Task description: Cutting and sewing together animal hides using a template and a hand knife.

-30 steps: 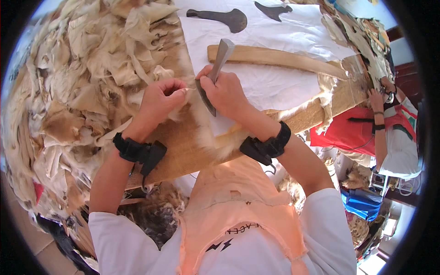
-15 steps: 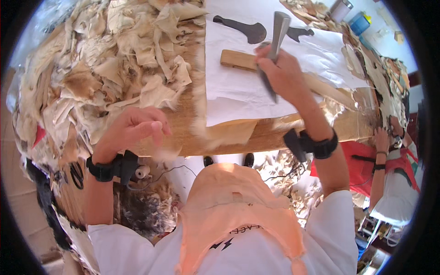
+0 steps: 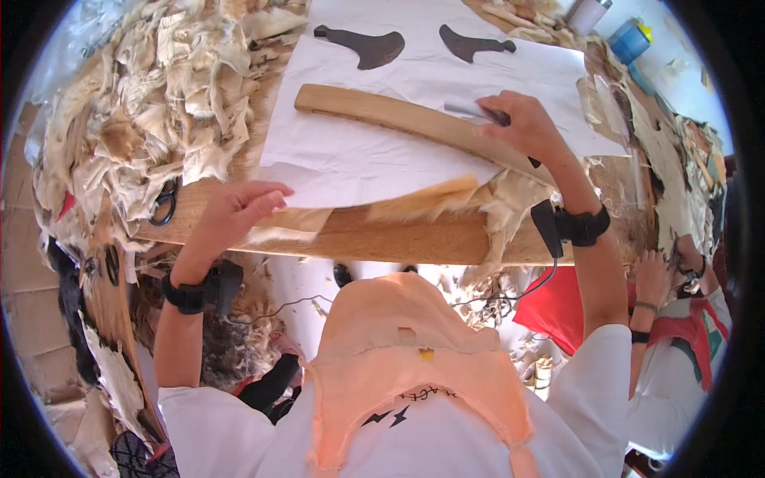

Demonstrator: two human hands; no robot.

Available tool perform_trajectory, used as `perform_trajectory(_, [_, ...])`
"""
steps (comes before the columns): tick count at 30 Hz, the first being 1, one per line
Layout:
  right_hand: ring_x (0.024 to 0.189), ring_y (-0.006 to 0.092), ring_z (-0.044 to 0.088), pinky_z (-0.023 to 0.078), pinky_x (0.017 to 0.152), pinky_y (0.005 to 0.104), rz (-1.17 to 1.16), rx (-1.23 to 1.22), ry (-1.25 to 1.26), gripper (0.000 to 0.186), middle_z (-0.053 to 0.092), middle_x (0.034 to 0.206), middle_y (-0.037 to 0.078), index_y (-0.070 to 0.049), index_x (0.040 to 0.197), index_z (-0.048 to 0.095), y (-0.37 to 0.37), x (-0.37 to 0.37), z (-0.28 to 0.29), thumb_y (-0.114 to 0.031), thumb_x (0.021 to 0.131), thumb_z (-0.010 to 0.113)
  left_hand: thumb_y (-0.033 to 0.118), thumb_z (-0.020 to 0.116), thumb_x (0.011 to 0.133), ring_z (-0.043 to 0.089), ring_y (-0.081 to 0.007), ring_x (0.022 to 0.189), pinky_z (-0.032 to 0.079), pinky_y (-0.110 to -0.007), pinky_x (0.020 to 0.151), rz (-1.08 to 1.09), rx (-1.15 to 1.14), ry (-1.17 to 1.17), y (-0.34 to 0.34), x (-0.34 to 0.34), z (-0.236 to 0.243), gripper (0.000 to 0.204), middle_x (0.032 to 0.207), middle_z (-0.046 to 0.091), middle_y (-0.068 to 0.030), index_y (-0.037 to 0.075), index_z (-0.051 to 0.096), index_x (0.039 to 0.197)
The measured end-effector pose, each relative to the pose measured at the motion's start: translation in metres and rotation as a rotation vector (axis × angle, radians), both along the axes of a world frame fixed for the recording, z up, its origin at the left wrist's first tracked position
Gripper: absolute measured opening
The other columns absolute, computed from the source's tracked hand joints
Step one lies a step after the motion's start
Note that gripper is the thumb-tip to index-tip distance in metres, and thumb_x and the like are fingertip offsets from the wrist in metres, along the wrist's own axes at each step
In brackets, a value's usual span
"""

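Observation:
My right hand (image 3: pixel 519 126) is closed around a silver and dark metal tool (image 3: pixel 466 108) over a long, slightly curved wooden bar (image 3: pixel 382 110). Most of the tool is hidden by my fingers; a dark tip shows below the hand. My left hand (image 3: pixel 239 211) hovers near the table's front edge, fingers stretched out and holding nothing. The bar lies across a white paper sheet (image 3: pixel 343 159). Beyond it rest two dark curved blades with short handles, a left blade (image 3: pixel 370 48) and a right blade (image 3: pixel 470 45).
Pale hide scraps (image 3: pixel 175 103) are heaped on the left of the wooden table (image 3: pixel 382 231). Black scissors handles (image 3: pixel 165 203) stick out beside them. A blue bottle (image 3: pixel 629 41) stands at the back right. A co-worker's hands (image 3: pixel 657 275) are at the right edge.
My right hand has turned its metal tool from upright to lying low and shifted right. More of the wooden bar and both dark blades show. My left hand's fingers have straightened.

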State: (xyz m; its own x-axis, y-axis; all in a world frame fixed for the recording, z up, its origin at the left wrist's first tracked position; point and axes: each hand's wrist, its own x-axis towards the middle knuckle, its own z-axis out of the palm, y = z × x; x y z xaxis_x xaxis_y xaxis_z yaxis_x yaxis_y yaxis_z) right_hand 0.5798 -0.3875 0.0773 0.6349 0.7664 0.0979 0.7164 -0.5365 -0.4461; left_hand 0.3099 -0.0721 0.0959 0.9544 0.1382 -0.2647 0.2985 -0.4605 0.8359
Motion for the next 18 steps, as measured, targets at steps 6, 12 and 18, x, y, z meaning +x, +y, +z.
perform_trajectory(6, [0.081, 0.0304, 0.055, 0.044, 0.073, 0.0365, 0.088, -0.012, 0.038, 0.043, 0.057, 0.082, 0.013, -0.013, 0.108, 0.064, -0.014, 0.021, -0.034, -0.034, 0.071, 0.068, 0.019, 0.055, 0.089, 0.057, -0.0084, 0.078, 0.045, -0.022, 0.069, 0.020, 0.015, 0.146, -0.007, 0.010, -0.016, 0.027, 0.084, 0.064, -0.0029, -0.003, 0.063, 0.101])
perform_trajectory(12, [0.085, 0.0310, 0.055, 0.043, 0.076, 0.0374, 0.137, -0.050, 0.013, 0.039, 0.056, 0.087, 0.014, -0.010, 0.105, 0.064, -0.003, 0.028, -0.025, -0.031, 0.073, 0.067, 0.022, 0.053, 0.089, 0.053, -0.0067, 0.065, 0.040, -0.020, 0.057, 0.026, 0.037, 0.131, 0.028, 0.038, -0.010, 0.026, 0.077, 0.062, 0.0004, 0.000, 0.064, 0.099])
perform_trajectory(18, [0.078, 0.0221, 0.059, 0.047, 0.071, 0.0325, 0.022, 0.031, 0.112, 0.025, 0.063, 0.086, 0.011, -0.006, 0.099, 0.065, -0.005, 0.052, 0.009, -0.020, 0.078, 0.065, 0.022, 0.055, 0.086, 0.052, -0.0055, 0.061, 0.037, -0.019, 0.050, 0.255, 0.015, 0.103, 0.067, 0.085, 0.002, 0.024, 0.073, 0.061, 0.0005, 0.002, 0.066, 0.092])
